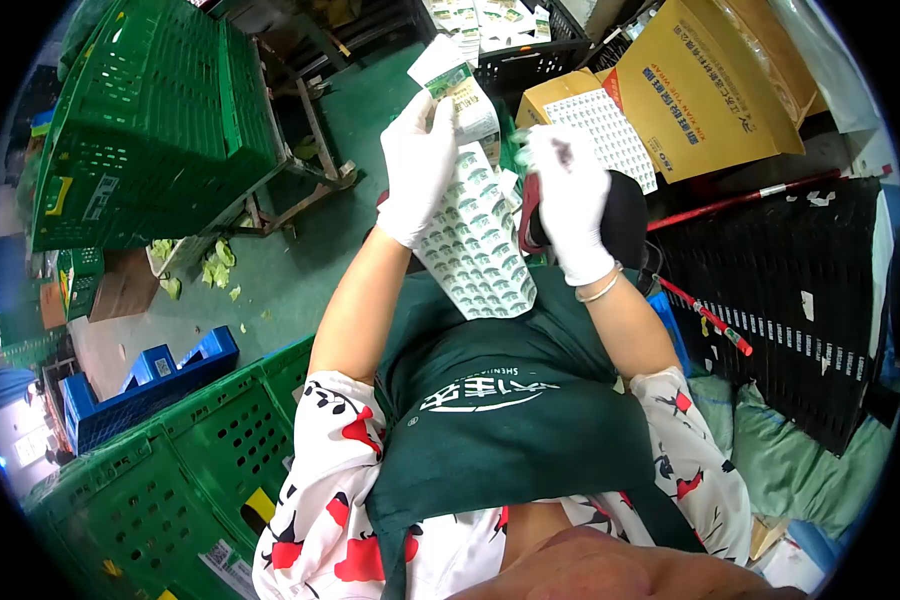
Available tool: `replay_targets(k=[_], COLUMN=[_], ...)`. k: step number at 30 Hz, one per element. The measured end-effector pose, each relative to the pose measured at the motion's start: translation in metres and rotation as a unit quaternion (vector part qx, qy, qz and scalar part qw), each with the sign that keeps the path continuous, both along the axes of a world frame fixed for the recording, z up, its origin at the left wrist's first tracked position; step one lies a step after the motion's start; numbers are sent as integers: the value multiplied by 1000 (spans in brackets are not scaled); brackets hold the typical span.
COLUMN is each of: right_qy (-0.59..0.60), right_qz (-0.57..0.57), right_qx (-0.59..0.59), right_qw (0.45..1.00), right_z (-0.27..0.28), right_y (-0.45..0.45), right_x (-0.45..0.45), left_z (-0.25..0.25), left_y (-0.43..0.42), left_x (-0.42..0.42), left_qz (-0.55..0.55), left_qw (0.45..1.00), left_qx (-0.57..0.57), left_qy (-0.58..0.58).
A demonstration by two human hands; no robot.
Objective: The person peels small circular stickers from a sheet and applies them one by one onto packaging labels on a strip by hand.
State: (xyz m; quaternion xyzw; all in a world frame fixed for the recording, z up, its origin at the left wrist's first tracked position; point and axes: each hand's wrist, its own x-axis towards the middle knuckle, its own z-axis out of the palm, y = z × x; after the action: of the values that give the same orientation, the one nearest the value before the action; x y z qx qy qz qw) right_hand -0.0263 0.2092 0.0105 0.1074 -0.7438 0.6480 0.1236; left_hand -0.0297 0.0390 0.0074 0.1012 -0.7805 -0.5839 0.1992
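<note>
My left hand [417,170], in a white glove, pinches a printed label or card [475,112] with green and white areas between thumb and fingers. Below that hand a sheet of small green-and-white stickers [480,240] lies over my lap, on the dark green apron [510,420]. My right hand [570,195], also gloved in white, is raised to the right of the sheet. Its fingers are bent and smeared by motion, and whether they hold anything is not clear. Another sticker sheet [602,128] rests against a cardboard box beyond my right hand.
Stacked green crates [150,130] stand at upper left on a metal frame. Another green crate [170,490] is at lower left. A black crate [530,62] holds printed packets. An open yellow carton [715,90] and black crates [770,290] are at right, with a red pole [705,315].
</note>
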Motion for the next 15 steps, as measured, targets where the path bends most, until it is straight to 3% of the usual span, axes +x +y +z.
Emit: replay_targets(k=[1,5,8,10,13,14,15], right_qy=[-91,-91,2,26,-14,-30,-46], right_qz=[-5,78,75,75,131,160,188], right_qx=[-61,-176,18,43,-42,-78,-114], right_qw=[994,977,997,996,990,984,974], right_z=[6,2,5,5,9,10,15], right_y=[7,11,7,5,3,5,7], right_x=[-5,-31,-31,-31,-17,-9,1], left_z=[-2,11,18,14,9,11,10], left_y=[-4,-11,-4,-8,-22,-15,-19], left_x=[-1,6,12,14,11,17,15], left_qz=[-13,-161,-250,-278,-253,-239,-220], left_qw=[999,971,937,935,917,908,908], left_qx=[34,164,229,174,197,295,305], left_qy=[-6,-62,-83,-132,-237,-175,-182])
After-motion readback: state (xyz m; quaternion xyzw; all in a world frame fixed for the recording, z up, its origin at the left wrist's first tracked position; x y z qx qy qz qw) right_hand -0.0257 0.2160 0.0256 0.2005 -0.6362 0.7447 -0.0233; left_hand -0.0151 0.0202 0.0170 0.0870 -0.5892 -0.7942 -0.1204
